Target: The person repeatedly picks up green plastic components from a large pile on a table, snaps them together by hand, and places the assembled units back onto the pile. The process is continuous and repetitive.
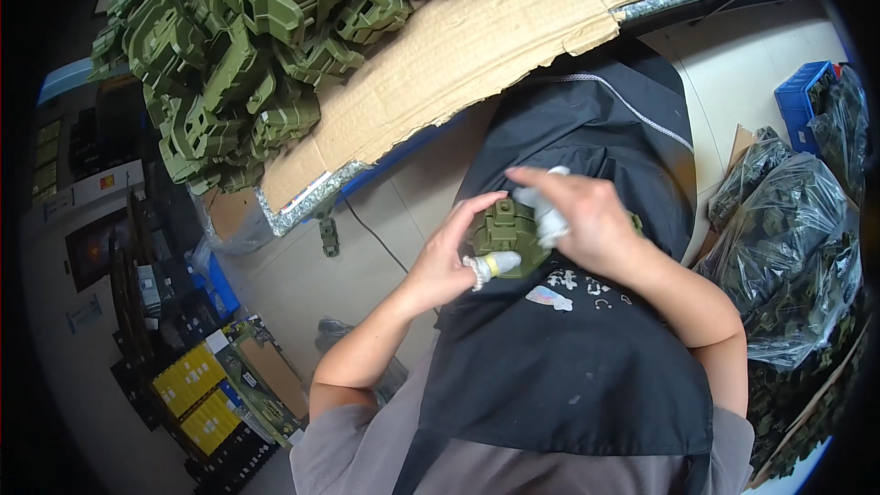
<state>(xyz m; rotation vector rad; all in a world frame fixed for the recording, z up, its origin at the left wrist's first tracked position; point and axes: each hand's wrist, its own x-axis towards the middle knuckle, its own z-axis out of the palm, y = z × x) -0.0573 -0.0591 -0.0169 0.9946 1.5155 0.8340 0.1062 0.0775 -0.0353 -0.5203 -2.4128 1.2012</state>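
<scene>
Over my lap, my left hand (446,263) is closed on a dark green moulded plastic part (502,227). A white covering with a yellow band wraps its thumb, which presses on the part's near side. My right hand (587,220) is over the right side of the same part, smeared by motion. White cloth-like material (548,216) shows at its thumb and fingers; whether it is worn or held is unclear. Behind that hand, a bit of green (636,223) sticks out. The hands hide much of the part.
A big heap of similar green parts (229,64) lies on a cardboard-covered table (458,60) ahead. A black apron (577,357) covers my lap. Plastic bags (788,257) and a blue crate (803,101) stand at right. Yellow and black boxes (197,394) lie left. One green piece (329,236) is below the table edge.
</scene>
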